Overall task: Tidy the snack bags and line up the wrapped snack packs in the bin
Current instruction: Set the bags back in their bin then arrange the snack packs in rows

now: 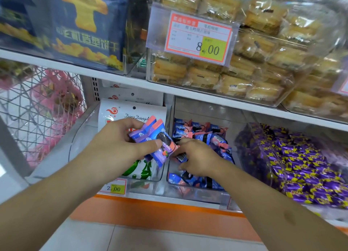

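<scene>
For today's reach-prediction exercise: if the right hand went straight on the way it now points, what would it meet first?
Most likely the blue-and-pink snack packs gripped in the left hand: the right hand points left towards them, almost touching. Depth is unclear, so it may slip beneath them.

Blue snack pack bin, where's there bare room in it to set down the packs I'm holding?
The back of the clear bin is free: a bare strip between its rear wall and the blue snack packs. Middle and front are crowded with packs, where the right hand digs. The left hand holds its packs over the divider beside the white snack bags.
</scene>
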